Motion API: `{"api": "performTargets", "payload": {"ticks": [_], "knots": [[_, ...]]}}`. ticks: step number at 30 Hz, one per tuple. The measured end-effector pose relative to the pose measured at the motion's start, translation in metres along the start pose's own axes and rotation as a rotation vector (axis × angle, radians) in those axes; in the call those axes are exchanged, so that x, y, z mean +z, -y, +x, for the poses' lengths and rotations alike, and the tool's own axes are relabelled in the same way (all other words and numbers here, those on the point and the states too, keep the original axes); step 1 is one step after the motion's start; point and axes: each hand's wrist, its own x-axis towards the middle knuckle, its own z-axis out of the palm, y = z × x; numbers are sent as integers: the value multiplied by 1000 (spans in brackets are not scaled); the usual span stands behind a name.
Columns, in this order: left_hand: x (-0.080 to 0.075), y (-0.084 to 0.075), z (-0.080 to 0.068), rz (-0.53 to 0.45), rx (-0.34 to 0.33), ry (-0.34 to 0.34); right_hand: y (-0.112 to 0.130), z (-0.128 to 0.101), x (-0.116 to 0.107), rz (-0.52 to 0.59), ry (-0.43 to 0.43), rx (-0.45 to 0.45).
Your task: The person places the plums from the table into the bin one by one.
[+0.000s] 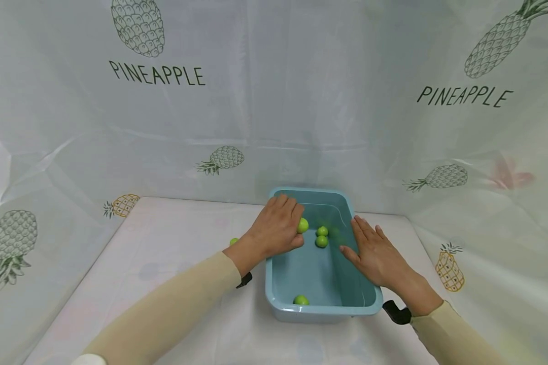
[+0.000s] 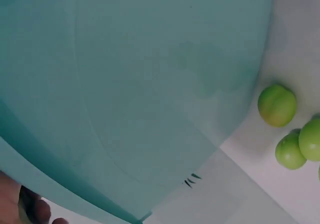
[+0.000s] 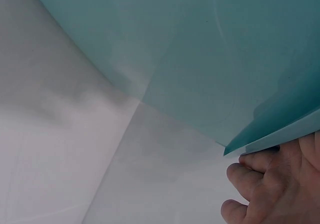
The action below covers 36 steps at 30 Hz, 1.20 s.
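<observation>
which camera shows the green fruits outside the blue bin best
The left wrist view: several green fruits show large beside the blue bin, some cut off. The head view shows just one, partly hidden by the left arm; the right wrist view shows none.

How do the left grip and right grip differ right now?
The left grip holds a green fruit; the right grip holds none.
The left grip's fingers are curled; the right grip's are mostly extended.
The left grip is at the left side of the blue bin, the right grip at its right rim.
Both extend from beige sleeves.
</observation>
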Motion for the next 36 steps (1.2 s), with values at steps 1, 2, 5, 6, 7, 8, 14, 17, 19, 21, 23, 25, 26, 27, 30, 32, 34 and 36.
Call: {"api": "performTargets", "payload": {"ticks": [1,2,5,6,7,8,14,17,19,21,23,25,26,27,30,32,34,36], "knots": [[0,-1,0,-2,-6,14,0,0,0,1,0,0],[1,-2,1,-9,-12,27,0,0,0,2,0,0],[1,-5,2,-34,-23,68,0,0,0,6,2,0],[1,-6,3,-43,-26,89,0,0,0,6,1,0],[1,-8,3,-46,-27,111,0,0,0,6,1,-1],[1,-9,3,-50,-30,138,-1,0,0,5,0,-2],[1,-15,4,-50,-44,291,-1,-1,1,9,0,-1],[2,-16,4,-54,-49,342,-1,-1,1,13,1,1],[2,-16,3,-67,-52,363,-1,-1,1,13,1,2],[2,-16,3,-74,-52,375,-1,-1,1,13,-1,2],[1,-16,3,-80,-52,390,-1,-1,1,12,-1,1],[1,-15,3,-82,-49,398,0,-1,1,11,-1,0],[0,-15,3,-83,-48,400,0,-1,1,10,-2,-1],[0,-15,2,-88,-47,401,0,-1,1,9,-2,-2],[0,-15,2,-105,-51,408,0,-1,1,8,-1,-2],[-1,-15,2,-113,-54,418,0,-1,1,6,-1,-2],[-1,-15,2,-119,-55,428,0,-1,1,7,0,-1],[-1,-15,2,-124,-57,434,0,-1,1,6,-1,-1]]}}
